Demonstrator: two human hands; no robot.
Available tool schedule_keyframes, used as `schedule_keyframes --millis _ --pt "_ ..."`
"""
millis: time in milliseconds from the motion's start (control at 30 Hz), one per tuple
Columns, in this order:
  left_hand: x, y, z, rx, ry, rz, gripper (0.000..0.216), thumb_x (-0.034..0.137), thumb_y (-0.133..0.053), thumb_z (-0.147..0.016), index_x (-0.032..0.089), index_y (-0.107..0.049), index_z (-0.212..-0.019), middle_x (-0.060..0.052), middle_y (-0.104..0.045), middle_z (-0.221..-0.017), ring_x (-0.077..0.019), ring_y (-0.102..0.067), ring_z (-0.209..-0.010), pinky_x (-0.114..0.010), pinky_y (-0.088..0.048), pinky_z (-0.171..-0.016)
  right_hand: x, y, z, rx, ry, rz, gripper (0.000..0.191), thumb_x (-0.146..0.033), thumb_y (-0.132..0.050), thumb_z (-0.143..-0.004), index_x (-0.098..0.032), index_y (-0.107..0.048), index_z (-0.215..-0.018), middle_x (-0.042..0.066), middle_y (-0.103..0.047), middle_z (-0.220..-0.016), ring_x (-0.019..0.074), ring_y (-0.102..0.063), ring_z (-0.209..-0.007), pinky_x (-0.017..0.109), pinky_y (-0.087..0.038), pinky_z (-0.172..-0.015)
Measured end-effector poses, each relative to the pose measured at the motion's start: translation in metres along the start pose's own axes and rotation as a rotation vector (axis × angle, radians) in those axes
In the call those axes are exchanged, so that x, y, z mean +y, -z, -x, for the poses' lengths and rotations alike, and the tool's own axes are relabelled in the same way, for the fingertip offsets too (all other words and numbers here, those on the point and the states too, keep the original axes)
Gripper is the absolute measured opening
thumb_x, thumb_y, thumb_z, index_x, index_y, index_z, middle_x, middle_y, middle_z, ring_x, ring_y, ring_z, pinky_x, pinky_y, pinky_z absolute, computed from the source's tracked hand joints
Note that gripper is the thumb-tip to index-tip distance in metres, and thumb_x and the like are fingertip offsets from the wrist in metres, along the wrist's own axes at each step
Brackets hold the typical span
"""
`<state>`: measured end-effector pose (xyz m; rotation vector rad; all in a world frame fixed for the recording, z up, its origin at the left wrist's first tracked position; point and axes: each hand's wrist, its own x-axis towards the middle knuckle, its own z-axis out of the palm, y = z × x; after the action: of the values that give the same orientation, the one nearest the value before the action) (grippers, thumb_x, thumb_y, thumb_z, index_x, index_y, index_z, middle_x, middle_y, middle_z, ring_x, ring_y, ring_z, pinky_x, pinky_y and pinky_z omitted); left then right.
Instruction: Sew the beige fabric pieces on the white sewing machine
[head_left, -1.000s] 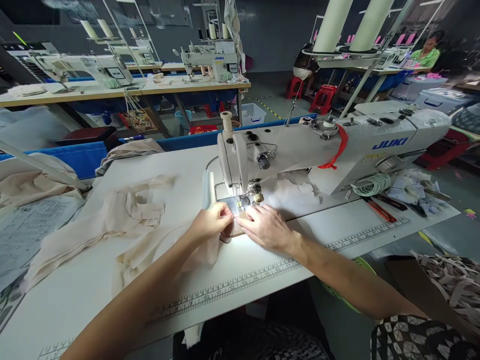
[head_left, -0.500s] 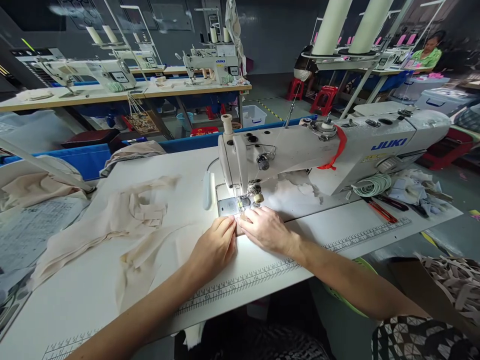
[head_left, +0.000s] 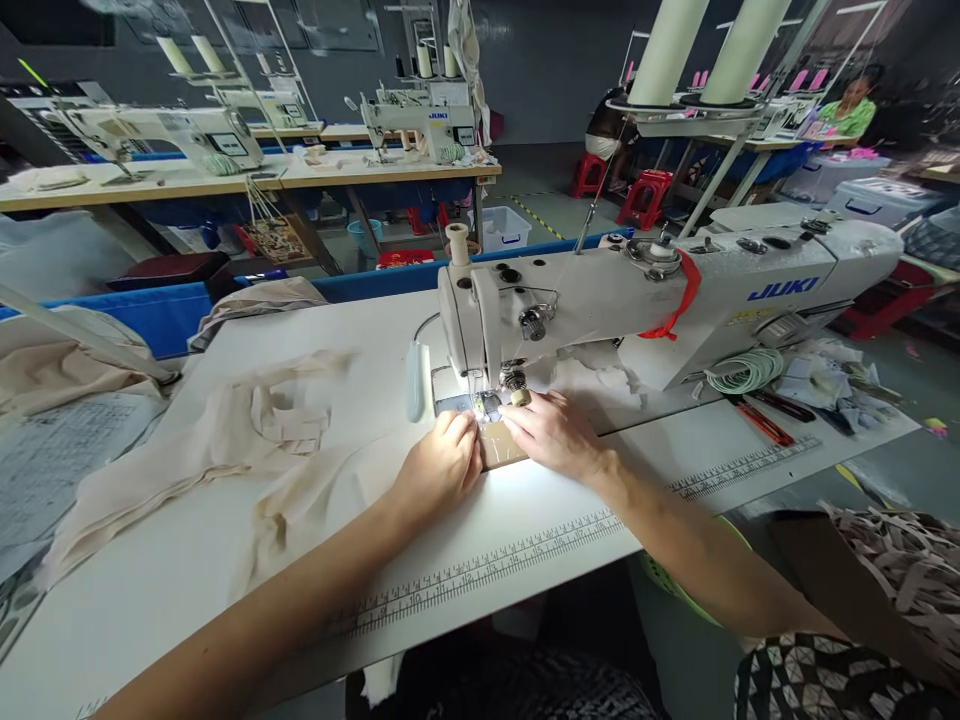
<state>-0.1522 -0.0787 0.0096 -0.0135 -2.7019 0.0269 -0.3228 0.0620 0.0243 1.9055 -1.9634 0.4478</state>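
A white JUKI sewing machine (head_left: 675, 290) stands on the white table (head_left: 525, 520). Under its needle lies a small tan fabric piece (head_left: 501, 444). My left hand (head_left: 442, 462) rests on the beige cloth (head_left: 315, 480) just left of the needle, fingers curled and pressed down on the fabric. My right hand (head_left: 555, 432) lies to the right of the needle, fingers stretched toward the presser foot, pressing the tan piece flat. The fingertips of both hands nearly meet at the needle plate.
A long beige garment strip (head_left: 225, 430) trails across the left of the table. Red scissors (head_left: 761, 418), a coiled cord (head_left: 742, 370) and scraps lie at the right. Beige strips (head_left: 900, 570) fill a box at lower right. Other machines and seated people are behind.
Both hands have shifted slightly up toward the needle. The tan piece now shows between them, and my left hand has closed in nearer the presser foot.
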Motion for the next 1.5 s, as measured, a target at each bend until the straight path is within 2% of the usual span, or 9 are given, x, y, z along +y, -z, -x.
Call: schedule_keyframes --millis 333,433,567,700,900,1067,1267,1433,1500 --pt "0.002 -0.004 0.002 0.059 -0.011 -0.020 0.034 0.017 -0.037 -0.101 0.006 -0.066 -0.115 -0.020 -0.068 -0.111 -0.0305 -0.063 -0.096 -0.044 -0.060 -0.084 0.000 0.001 0.005 -0.032 -0.040 -0.018 0.029 -0.017 -0.043 -0.103 -0.017 -0.069 -0.090 0.005 -0.062 -0.083 0.0183 -0.053 -0.074 0.032 -0.037 -0.074" --pt "0.002 -0.002 0.001 0.087 -0.041 -0.058 0.034 0.015 -0.039 -0.100 0.004 -0.066 -0.117 -0.020 -0.068 -0.114 -0.0291 -0.063 -0.094 -0.041 -0.060 -0.082 0.000 0.001 -0.001 -0.060 -0.155 -0.093 0.030 -0.020 -0.044 -0.104 -0.017 -0.068 -0.087 0.007 -0.065 -0.086 0.0177 -0.056 -0.074 0.030 -0.037 -0.072" --pt "0.000 0.001 -0.001 0.115 -0.069 -0.074 0.032 0.014 -0.039 -0.100 0.003 -0.067 -0.112 -0.019 -0.070 -0.107 -0.0280 -0.062 -0.088 -0.039 -0.061 -0.076 0.005 0.002 -0.015 -0.123 -0.362 -0.187 0.023 -0.025 -0.048 -0.104 -0.019 -0.067 -0.091 0.006 -0.070 -0.090 0.0169 -0.059 -0.073 0.027 -0.034 -0.064" --pt "-0.001 0.002 -0.001 0.130 -0.087 -0.083 0.032 0.015 -0.039 -0.100 0.003 -0.068 -0.109 -0.019 -0.071 -0.108 -0.0277 -0.062 -0.088 -0.039 -0.061 -0.075 0.007 0.000 -0.023 -0.169 -0.438 -0.254 0.023 -0.027 -0.052 -0.104 -0.020 -0.066 -0.087 0.004 -0.072 -0.087 0.0169 -0.061 -0.074 0.026 -0.034 -0.064" --pt "-0.004 0.000 -0.002 0.164 -0.111 -0.108 0.032 0.015 -0.038 -0.098 0.006 -0.069 -0.104 -0.019 -0.071 -0.106 -0.0264 -0.062 -0.084 -0.036 -0.062 -0.073 0.002 0.001 -0.015 -0.068 -0.413 -0.268 0.021 -0.029 -0.056 -0.104 -0.019 -0.065 -0.087 0.005 -0.073 -0.088 0.0165 -0.063 -0.077 0.026 -0.034 -0.066" --pt "-0.008 -0.002 -0.004 0.167 -0.107 -0.105 0.030 0.013 -0.040 -0.099 0.005 -0.068 -0.108 -0.018 -0.071 -0.107 -0.0276 -0.062 -0.087 -0.038 -0.063 -0.075 0.000 -0.002 -0.013 -0.116 -0.420 -0.265 0.020 -0.027 -0.054 -0.104 -0.019 -0.067 -0.091 0.006 -0.075 -0.092 0.0173 -0.066 -0.078 0.027 -0.036 -0.065" --pt "-0.008 -0.010 -0.004 0.165 -0.030 -0.007 0.028 0.013 -0.044 -0.096 0.007 -0.068 -0.109 -0.019 -0.070 -0.110 -0.0290 -0.062 -0.092 -0.041 -0.064 -0.077 0.000 -0.007 -0.015 -0.068 -0.443 -0.173 0.032 -0.027 -0.049 -0.102 -0.019 -0.065 -0.076 0.008 -0.074 -0.077 0.0186 -0.063 -0.068 0.029 -0.034 -0.062" --pt "-0.001 -0.012 -0.004 0.120 0.043 0.029 0.016 0.015 -0.052 -0.090 0.011 -0.068 -0.090 -0.018 -0.067 -0.102 -0.0274 -0.062 -0.089 -0.040 -0.060 -0.079 0.002 -0.008 -0.004 0.079 -0.346 -0.166 0.043 -0.033 -0.039 -0.101 -0.020 -0.067 -0.071 0.009 -0.073 -0.069 0.0194 -0.064 -0.062 0.030 -0.036 -0.059" --pt "0.002 -0.014 -0.005 0.060 0.079 0.015 0.010 0.018 -0.060 -0.086 0.014 -0.064 -0.077 -0.016 -0.066 -0.093 -0.0250 -0.061 -0.080 -0.037 -0.057 -0.071 0.009 -0.018 0.007 0.141 -0.332 -0.198 0.051 -0.043 -0.038 -0.101 -0.022 -0.067 -0.065 0.009 -0.069 -0.060 0.0203 -0.062 -0.054 0.031 -0.036 -0.053"
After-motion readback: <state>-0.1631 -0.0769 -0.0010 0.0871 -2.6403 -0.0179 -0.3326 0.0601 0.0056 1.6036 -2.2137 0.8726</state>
